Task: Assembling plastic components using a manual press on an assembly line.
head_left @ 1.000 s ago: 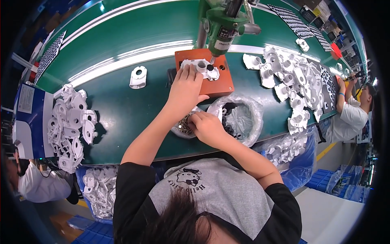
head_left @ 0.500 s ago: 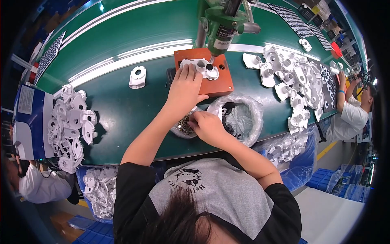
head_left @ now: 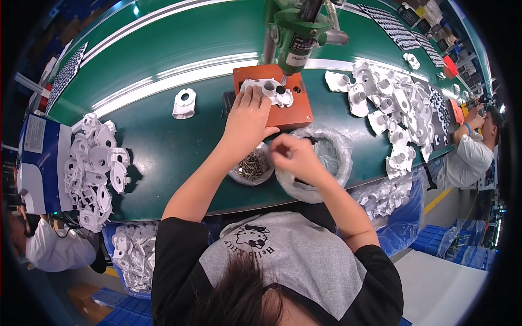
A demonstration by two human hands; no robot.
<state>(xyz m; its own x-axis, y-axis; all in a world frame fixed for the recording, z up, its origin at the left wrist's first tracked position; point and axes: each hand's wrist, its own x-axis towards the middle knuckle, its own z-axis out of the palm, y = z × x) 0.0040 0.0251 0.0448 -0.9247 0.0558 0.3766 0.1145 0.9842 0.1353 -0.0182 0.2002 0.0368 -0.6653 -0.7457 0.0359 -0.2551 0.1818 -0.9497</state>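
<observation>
My left hand [head_left: 250,114] lies on a white plastic housing [head_left: 269,86], its fingers stretched over the near left side and the thumb held apart. The housing has a round collar and a black round piece [head_left: 280,89], and sits on an orange fixture block [head_left: 293,113]. My right hand [head_left: 295,157] is in the air over a clear plastic-lined container [head_left: 341,179], fingers curled together; whatever they hold is too small to make out. Beside it, a smaller lined bowl [head_left: 251,166] holds many small metal screws.
A green machine head [head_left: 298,43] with a thin spindle hangs over the block. One white part [head_left: 185,103] stands alone to the left. White parts are heaped at left [head_left: 98,157] and right [head_left: 399,106]. At far right is a co-worker [head_left: 470,146].
My right hand has lifted out of the screw bowl and moved right and slightly up, uncovering the screws. My left hand and the housing have stayed put.
</observation>
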